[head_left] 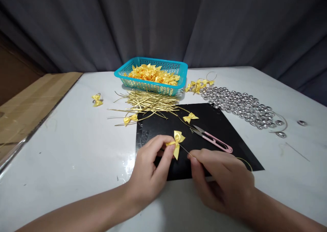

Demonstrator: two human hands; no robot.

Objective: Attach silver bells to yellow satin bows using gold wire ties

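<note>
Between thumb and fingers, my left hand [153, 164] pinches a yellow ribbon bow [178, 140] over a black mat [176, 170]. A thin gold cord [186, 151] runs from the bow's middle to my right hand [222, 177], whose thumb and forefinger are closed on it. More of a gold cord shows past the right hand, over the mat's right part. Pink-handled thread snips [216, 142] lie on the mat just beyond my right hand. Another yellow bow [190, 117] rests near the mat's far edge, and one more bow [130, 119] lies by its left corner.
A turquoise basket [150, 86] holds many yellow bows at the back. Before it lies a heap of gold cords [153, 102]. Silver beads [240, 104] spread over the right side, near a cluster of bows [199, 85]. A single bow [97, 100] sits at left. Cardboard [38, 96] borders the table.
</note>
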